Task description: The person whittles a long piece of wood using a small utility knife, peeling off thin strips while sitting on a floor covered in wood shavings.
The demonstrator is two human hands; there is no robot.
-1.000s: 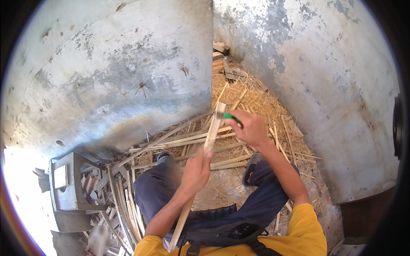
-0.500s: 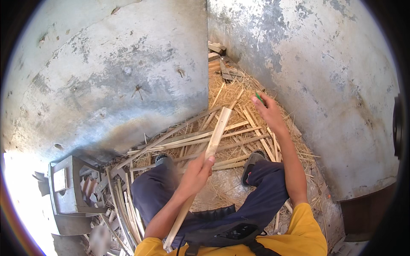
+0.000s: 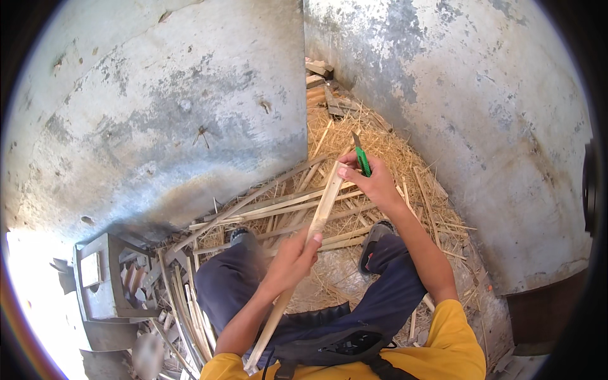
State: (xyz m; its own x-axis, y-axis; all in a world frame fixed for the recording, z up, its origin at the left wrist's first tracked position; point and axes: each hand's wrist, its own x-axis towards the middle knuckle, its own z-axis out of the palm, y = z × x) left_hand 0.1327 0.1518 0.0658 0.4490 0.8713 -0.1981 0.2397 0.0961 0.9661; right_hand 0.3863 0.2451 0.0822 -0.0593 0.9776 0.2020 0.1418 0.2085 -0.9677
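Note:
A long pale wooden strip slants from my lap up and away to the right. My left hand is wrapped round its middle. At the strip's far end is my right hand, thumb and fingers closed on or touching the tip. That same hand holds a green utility knife, its blade pointing up and away from me. The knife's blade is apart from the wood.
Shavings and loose wooden strips cover the floor between two worn walls. My feet rest among them. A grey box-like frame stands at the left beside a pile of scraps. Bundled strips lie by my left leg.
My right hand has moved left and nearer, from beyond the strip to its far end. The knife has swung into fuller view, blade up. My left hand keeps its grip.

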